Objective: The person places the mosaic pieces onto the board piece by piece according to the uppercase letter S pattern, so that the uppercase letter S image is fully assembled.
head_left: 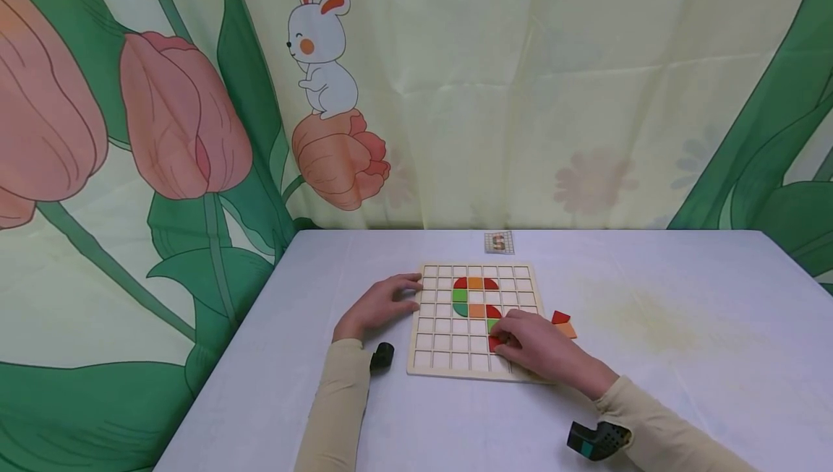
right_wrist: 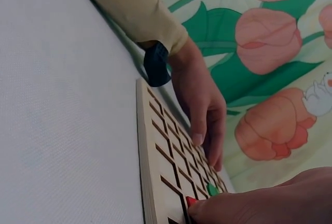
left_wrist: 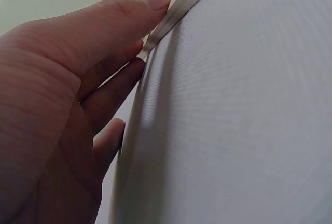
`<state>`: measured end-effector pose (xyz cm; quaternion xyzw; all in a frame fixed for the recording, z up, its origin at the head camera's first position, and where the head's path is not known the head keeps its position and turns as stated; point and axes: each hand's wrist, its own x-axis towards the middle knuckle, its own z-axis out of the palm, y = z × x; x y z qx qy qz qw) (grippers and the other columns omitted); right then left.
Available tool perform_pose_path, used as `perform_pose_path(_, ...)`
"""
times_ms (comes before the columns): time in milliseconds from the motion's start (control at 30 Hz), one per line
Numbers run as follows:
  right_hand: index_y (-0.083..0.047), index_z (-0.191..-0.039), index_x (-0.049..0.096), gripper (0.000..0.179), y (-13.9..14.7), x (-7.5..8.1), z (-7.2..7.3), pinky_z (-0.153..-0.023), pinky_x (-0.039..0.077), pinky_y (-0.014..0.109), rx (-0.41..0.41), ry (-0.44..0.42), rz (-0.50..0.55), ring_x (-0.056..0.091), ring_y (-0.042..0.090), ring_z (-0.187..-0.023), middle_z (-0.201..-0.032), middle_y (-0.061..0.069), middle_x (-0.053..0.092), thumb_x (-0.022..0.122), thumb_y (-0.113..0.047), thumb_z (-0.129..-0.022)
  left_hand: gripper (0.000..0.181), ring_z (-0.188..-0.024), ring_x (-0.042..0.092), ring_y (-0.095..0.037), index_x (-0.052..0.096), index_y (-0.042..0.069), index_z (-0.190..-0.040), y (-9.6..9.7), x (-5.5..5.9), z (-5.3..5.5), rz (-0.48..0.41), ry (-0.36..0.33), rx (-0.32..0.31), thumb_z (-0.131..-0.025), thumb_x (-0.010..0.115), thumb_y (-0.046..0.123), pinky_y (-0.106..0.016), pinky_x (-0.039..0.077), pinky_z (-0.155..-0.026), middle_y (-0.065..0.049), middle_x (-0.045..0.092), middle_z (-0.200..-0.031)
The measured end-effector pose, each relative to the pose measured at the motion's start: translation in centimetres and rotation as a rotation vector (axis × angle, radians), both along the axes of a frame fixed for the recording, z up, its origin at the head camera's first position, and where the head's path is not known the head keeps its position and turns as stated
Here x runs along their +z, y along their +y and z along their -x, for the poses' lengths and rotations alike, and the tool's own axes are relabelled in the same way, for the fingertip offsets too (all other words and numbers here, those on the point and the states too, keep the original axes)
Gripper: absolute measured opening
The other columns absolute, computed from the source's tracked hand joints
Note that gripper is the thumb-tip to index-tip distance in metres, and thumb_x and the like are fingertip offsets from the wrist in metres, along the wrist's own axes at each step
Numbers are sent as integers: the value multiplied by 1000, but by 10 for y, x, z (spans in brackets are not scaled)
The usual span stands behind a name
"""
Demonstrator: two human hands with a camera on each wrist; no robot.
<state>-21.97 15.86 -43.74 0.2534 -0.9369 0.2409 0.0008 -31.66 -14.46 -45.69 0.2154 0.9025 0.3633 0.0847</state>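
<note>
A wooden grid board (head_left: 449, 363) lies on the table, with red, orange and green tiles set in some of its cells. My left hand (head_left: 380, 304) rests at the board's left edge, fingers fairly straight; in the left wrist view, thumb and fingertips meet its wooden rim. Over the lower right of the board, my right hand (head_left: 543, 345) pinches a red tile (head_left: 494, 344) between thumb and index finger. That tile sits just below a green tile (head_left: 492, 325), partly covered by the fingers. In the right wrist view the thumb is on the red tile (right_wrist: 191, 201).
Right of the board lie a loose red tile (head_left: 560, 317) and an orange tile (head_left: 568, 330), close to my right hand. A small patterned card (head_left: 499, 242) lies behind the board, near the table's far edge. A printed curtain (head_left: 520, 96) hangs behind the table.
</note>
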Motion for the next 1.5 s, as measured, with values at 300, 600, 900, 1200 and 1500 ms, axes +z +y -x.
perform_pose_path(300,-20,-92,62,20,-1,-3,0,-65,47,21,6,9,100,49,9,-76,-84,-12,55,77,-11,-83,39,-140,36,-18,65,15,-127,0,0,-1,-3,1,-5,-90,72,25,-39,31,-115,6,48,-147)
perform_pose_path(600,-17,-94,68,16,5,0,-2,-65,49,20,64,-2,62,51,9,-78,-90,-9,55,78,-14,-82,39,-141,35,-16,65,16,-127,1,2,-1,9,-10,12,-90,72,26,-37,31,-115,8,47,-147)
perform_pose_path(900,-13,-100,71,19,6,-3,-1,-67,50,20,46,29,35,52,8,-78,-91,-8,58,78,-17,-83,40,-141,35,-16,64,18,-129,1,3,-1,13,-21,16,-91,72,26,-38,30,-115,9,46,-148)
perform_pose_path(1200,-16,-99,72,17,5,-1,2,-71,51,24,44,48,4,54,8,-83,-92,-9,58,78,-19,-83,42,-141,35,-16,63,14,-130,0,1,0,2,-6,-1,-91,71,24,-36,30,-115,7,46,-148)
perform_pose_path(1500,-16,-100,71,20,3,-1,1,-64,47,20,66,2,1,50,9,-77,-90,-8,54,78,-24,-83,41,-141,36,-18,64,13,-129,-1,0,1,1,8,-22,-90,72,25,-38,31,-115,5,47,-148)
